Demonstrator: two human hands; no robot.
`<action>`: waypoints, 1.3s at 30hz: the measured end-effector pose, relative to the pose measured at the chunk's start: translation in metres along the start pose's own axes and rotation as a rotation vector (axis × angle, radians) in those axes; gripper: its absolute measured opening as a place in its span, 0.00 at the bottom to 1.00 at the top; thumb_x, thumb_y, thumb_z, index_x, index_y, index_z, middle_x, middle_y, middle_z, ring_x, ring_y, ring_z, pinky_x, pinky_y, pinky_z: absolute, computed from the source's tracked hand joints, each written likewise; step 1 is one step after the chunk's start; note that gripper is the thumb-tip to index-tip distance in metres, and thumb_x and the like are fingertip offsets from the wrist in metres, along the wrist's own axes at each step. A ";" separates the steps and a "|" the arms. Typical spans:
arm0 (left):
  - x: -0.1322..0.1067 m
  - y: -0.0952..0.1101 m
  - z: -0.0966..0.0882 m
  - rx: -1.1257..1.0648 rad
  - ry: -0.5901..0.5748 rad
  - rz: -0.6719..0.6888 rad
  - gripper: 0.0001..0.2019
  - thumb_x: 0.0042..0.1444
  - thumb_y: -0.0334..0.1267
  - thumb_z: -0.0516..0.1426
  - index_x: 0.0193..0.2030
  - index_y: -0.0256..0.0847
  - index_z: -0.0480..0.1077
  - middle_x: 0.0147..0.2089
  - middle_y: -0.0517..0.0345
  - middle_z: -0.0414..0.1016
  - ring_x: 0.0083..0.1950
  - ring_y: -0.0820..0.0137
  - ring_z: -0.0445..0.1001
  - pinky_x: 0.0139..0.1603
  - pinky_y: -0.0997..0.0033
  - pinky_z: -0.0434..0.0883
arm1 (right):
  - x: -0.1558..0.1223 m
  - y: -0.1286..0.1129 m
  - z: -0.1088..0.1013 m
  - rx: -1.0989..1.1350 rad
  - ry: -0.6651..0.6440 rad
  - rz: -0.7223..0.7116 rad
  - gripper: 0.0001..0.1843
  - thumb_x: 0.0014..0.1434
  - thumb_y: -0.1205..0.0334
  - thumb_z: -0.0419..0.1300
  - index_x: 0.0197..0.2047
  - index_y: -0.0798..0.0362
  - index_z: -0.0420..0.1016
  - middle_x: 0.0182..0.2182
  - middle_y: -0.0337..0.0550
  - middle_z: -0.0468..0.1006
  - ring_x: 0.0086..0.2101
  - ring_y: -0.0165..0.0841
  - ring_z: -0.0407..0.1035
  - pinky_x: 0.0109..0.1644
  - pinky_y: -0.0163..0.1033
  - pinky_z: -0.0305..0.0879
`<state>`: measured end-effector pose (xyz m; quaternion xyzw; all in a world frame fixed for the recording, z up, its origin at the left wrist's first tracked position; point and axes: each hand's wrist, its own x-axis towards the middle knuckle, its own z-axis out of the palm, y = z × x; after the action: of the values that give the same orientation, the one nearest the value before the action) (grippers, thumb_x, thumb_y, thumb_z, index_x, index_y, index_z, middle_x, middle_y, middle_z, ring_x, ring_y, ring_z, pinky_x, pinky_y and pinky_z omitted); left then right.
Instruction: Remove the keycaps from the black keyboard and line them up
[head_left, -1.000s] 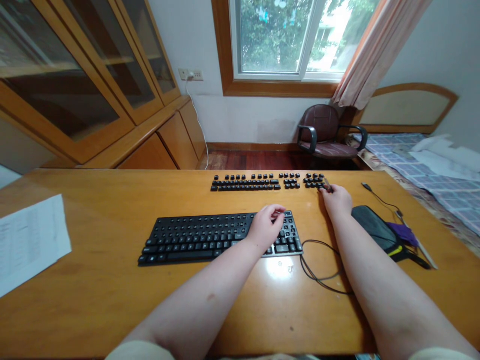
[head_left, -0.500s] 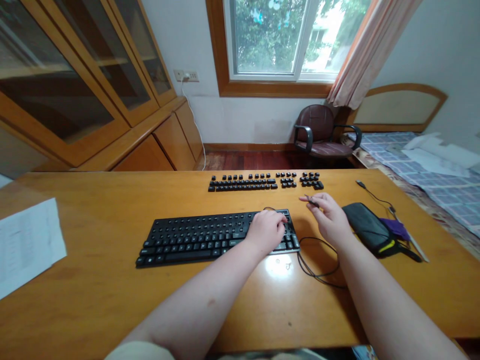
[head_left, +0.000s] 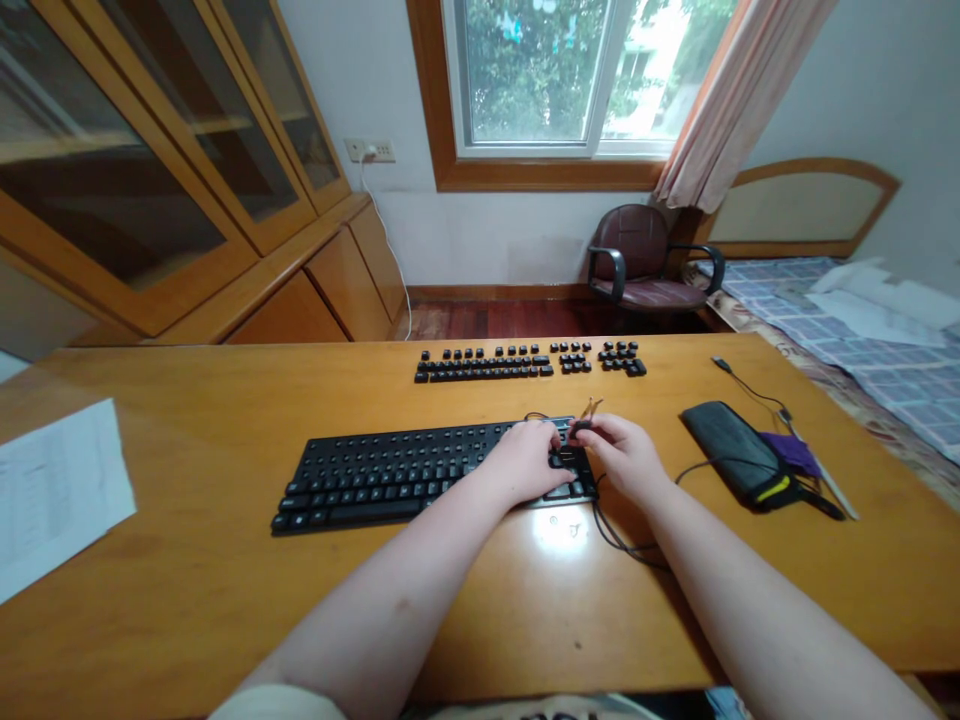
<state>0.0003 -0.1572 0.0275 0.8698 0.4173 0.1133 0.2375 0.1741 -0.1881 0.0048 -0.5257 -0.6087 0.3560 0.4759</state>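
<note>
A black keyboard [head_left: 390, 475] lies on the wooden desk [head_left: 225, 420]. My left hand [head_left: 525, 460] rests curled on the keyboard's right end, fingers pressing down on it. My right hand [head_left: 622, 455] is at the keyboard's top right corner, pinching a small wire keycap puller [head_left: 589, 412] over the keys. Rows of loose black keycaps [head_left: 525, 362] are laid out on the desk beyond the keyboard.
A black cable [head_left: 626, 535] loops right of the keyboard. A black pouch [head_left: 739, 465] with purple cloth and a thin cable lies at the right. A paper sheet [head_left: 52, 495] sits at the left. Cabinets, a window, a chair and a bed stand behind.
My right hand left the loose keycaps at the far right, came back toward me and to the left with the puller, and now sits at the keyboard's right corner. The left hand stayed.
</note>
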 end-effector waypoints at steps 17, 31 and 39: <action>0.003 -0.007 0.004 0.000 0.011 0.079 0.13 0.45 0.48 0.59 0.30 0.41 0.72 0.33 0.54 0.73 0.36 0.63 0.71 0.36 0.68 0.67 | -0.004 -0.009 0.004 -0.387 -0.255 -0.254 0.08 0.57 0.61 0.56 0.36 0.51 0.75 0.34 0.44 0.78 0.36 0.35 0.71 0.42 0.40 0.66; 0.007 -0.011 0.011 0.006 0.088 0.147 0.10 0.49 0.44 0.60 0.34 0.40 0.73 0.35 0.55 0.74 0.38 0.65 0.70 0.41 0.68 0.65 | -0.003 0.000 0.001 -0.479 -0.105 -0.109 0.09 0.58 0.61 0.54 0.35 0.52 0.75 0.30 0.42 0.79 0.31 0.34 0.72 0.35 0.36 0.65; 0.008 -0.012 0.013 -0.003 0.093 0.150 0.10 0.49 0.45 0.60 0.34 0.41 0.75 0.34 0.56 0.75 0.38 0.66 0.70 0.39 0.69 0.65 | -0.003 0.002 0.005 -0.451 -0.051 -0.022 0.11 0.56 0.58 0.55 0.31 0.53 0.76 0.26 0.41 0.78 0.28 0.34 0.71 0.32 0.36 0.63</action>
<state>0.0022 -0.1480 0.0102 0.8920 0.3616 0.1716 0.2100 0.1702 -0.1901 0.0006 -0.6029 -0.6902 0.2192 0.3346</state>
